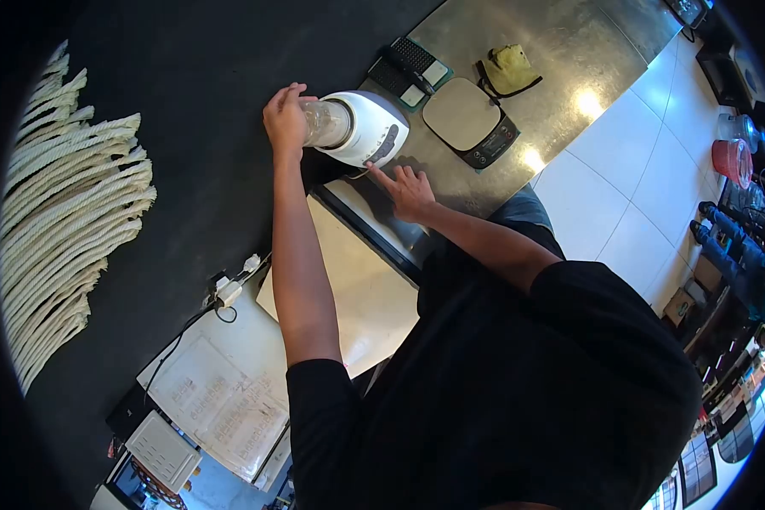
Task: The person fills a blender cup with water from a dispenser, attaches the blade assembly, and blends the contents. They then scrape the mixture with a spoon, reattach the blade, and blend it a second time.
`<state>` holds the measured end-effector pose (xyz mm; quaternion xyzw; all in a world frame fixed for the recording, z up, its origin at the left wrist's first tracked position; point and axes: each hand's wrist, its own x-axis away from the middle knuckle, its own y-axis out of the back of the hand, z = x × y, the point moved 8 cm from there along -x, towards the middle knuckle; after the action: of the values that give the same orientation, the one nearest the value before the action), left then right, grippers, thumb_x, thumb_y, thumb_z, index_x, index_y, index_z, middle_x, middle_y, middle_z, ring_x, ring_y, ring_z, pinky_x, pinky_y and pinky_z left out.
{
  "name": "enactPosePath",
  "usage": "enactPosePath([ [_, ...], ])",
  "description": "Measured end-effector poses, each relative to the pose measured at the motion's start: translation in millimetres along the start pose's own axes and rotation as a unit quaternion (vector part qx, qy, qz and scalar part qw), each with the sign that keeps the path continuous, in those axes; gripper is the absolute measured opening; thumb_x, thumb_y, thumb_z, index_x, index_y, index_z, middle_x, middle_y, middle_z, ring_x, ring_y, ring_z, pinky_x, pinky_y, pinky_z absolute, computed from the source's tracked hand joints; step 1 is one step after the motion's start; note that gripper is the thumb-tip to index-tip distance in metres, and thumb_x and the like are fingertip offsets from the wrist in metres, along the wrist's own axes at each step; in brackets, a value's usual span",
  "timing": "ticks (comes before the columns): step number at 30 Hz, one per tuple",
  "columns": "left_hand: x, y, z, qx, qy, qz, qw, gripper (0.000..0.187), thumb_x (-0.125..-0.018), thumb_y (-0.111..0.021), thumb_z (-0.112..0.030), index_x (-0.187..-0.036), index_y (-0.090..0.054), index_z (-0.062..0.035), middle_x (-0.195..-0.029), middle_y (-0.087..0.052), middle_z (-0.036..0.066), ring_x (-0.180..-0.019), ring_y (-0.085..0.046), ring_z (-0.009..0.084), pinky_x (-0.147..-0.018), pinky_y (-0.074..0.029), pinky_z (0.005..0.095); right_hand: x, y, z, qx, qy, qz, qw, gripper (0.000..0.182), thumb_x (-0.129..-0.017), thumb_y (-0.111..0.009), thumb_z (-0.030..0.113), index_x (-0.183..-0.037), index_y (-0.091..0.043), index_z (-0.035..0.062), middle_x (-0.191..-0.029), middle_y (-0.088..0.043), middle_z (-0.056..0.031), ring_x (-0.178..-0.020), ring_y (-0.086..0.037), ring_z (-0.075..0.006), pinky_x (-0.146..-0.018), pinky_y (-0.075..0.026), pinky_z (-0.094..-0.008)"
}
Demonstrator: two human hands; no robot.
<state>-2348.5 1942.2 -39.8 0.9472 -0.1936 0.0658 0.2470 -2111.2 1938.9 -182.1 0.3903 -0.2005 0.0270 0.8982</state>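
Note:
A blender with a white base [367,127] stands on the metal counter, its row of dark buttons facing my body. Its clear jar [326,123] carries my left hand [286,121] at the far end, the palm over the top and the fingers curled round it. What lies inside the jar cannot be made out. My right hand [410,193] is at the base's front, index finger stretched out to the lower end of the button panel [382,146]. The other fingers are loosely bent and hold nothing.
Beside the blender is a kitchen scale [467,119]. Behind it lie a dark gridded device [410,71] and a yellowish cloth pouch [510,70]. A white plug [229,291] with a black cord sits near the white cabinet. Rope strands [76,221] hang against the dark wall.

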Motion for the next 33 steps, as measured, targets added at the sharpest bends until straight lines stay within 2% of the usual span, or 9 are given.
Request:
enactPosePath([
  [2, 0.5, 0.8, 1.4, 0.001, 0.001, -0.001, 1.0, 0.031, -0.097, -0.056, -0.024, -0.103, -0.07, 0.0029, -0.082, -0.074, 0.016, -0.079, -0.07, 0.0203, -0.081, -0.051, 0.0307, -2.7, -4.2, -2.3, 0.006, -0.007, 0.024, 1.0, 0.104, -0.08, -0.069, 0.012, -0.16, -0.005, 0.0333, -0.123, -0.05, -0.0143, -0.115, -0.05, -0.0315, -0.09, -0.043, -0.0464],
  [6, -0.5, 1.1, 2.0, 0.0, -0.003, 0.0, 1.0, 0.031, -0.097, -0.056, -0.023, -0.103, -0.07, 0.0035, -0.083, -0.074, 0.016, -0.079, -0.07, 0.0206, -0.08, -0.051, 0.0308, 1.7, -0.9, -3.4, -0.015, 0.01, 0.021, 1.0, 0.102, -0.081, -0.068, 0.012, -0.16, -0.007, 0.0309, -0.124, -0.051, -0.0164, -0.116, -0.052, -0.033, -0.091, -0.044, -0.0461],
  [8, 0.3, -0.5, -0.3, 0.008, -0.001, 0.0, 1.0, 0.031, -0.097, -0.056, -0.023, -0.103, -0.07, 0.0038, -0.083, -0.074, 0.016, -0.078, -0.07, 0.0207, -0.079, -0.051, 0.0308, 2.1, 6.2, -3.5, -0.027, 0.043, -0.06, 0.997, 0.102, -0.08, -0.069, 0.013, -0.16, -0.008, 0.0264, -0.126, -0.05, -0.0182, -0.117, -0.052, -0.0351, -0.093, -0.045, -0.0473],
  [11, -0.1, 0.7, -0.9, -0.001, -0.003, -0.004, 1.0, 0.031, -0.096, -0.056, -0.023, -0.104, -0.069, 0.0046, -0.083, -0.074, 0.017, -0.078, -0.07, 0.0208, -0.079, -0.052, 0.0308, 8.7, 14.8, -13.5, -0.055, 0.023, -0.127, 0.99, 0.1, -0.079, -0.07, 0.013, -0.159, -0.011, 0.0209, -0.128, -0.049, -0.0196, -0.117, -0.051, -0.0368, -0.095, -0.045, -0.0485],
  [14, -1.2, -0.5, 0.1, -0.021, -0.008, 0.009, 1.0, 0.032, -0.1, -0.052, -0.024, -0.106, -0.068, 0.0029, -0.088, -0.074, 0.018, -0.08, -0.07, 0.0216, -0.079, -0.053, 0.0311, 8.8, 18.5, -23.8, -0.087, -0.003, -0.141, 0.986, 0.1, -0.078, -0.07, 0.013, -0.159, -0.011, 0.0179, -0.128, -0.048, -0.0202, -0.119, -0.05, -0.0374, -0.096, -0.045, -0.0492],
  [20, -0.1, 0.8, -0.2, 0.005, -0.007, -0.006, 1.0, 0.031, -0.096, -0.056, -0.022, -0.103, -0.07, 0.0053, -0.082, -0.074, 0.017, -0.078, -0.07, 0.0209, -0.079, -0.052, 0.0304, 1.0, 17.6, -28.7, -0.091, -0.04, -0.107, 0.989, 0.105, -0.077, -0.071, 0.015, -0.16, -0.007, 0.018, -0.131, -0.046, -0.0199, -0.12, -0.049, -0.0372, -0.098, -0.045, -0.0487],
  [27, -0.3, 1.1, -0.2, -0.006, -0.009, -0.008, 1.0, 0.031, -0.097, -0.056, -0.022, -0.103, -0.07, 0.0046, -0.082, -0.074, 0.016, -0.078, -0.071, 0.021, -0.078, -0.052, 0.0306, 4.0, 18.5, -21.1, -0.044, -0.012, -0.097, 0.994, 0.105, -0.078, -0.071, 0.015, -0.16, -0.006, 0.0196, -0.13, -0.047, -0.0195, -0.122, -0.049, -0.0372, -0.1, -0.044, -0.0504],
  [30, -2.7, 1.5, 1.3, 0.0, -0.009, -0.01, 1.0, 0.031, -0.097, -0.056, -0.022, -0.103, -0.07, 0.004, -0.082, -0.074, 0.016, -0.079, -0.071, 0.021, -0.078, -0.052, 0.0306, 3.1, 19.6, -22.3, -0.082, -0.029, -0.098, 0.991, 0.104, -0.078, -0.07, 0.015, -0.16, -0.007, 0.0211, -0.131, -0.047, -0.0194, -0.124, -0.048, -0.0374, -0.102, -0.043, -0.0515],
  [33, -0.3, 1.3, 0.9, -0.002, -0.006, -0.007, 1.0, 0.031, -0.097, -0.056, -0.022, -0.103, -0.07, 0.0039, -0.082, -0.074, 0.016, -0.079, -0.071, 0.021, -0.078, -0.052, 0.0305, 3.6, 17.5, -26.4, -0.133, -0.052, -0.055, 0.988, 0.104, -0.078, -0.07, 0.014, -0.16, -0.006, 0.0227, -0.135, -0.046, -0.02, -0.126, -0.047, -0.0383, -0.103, -0.043, -0.0513],
])
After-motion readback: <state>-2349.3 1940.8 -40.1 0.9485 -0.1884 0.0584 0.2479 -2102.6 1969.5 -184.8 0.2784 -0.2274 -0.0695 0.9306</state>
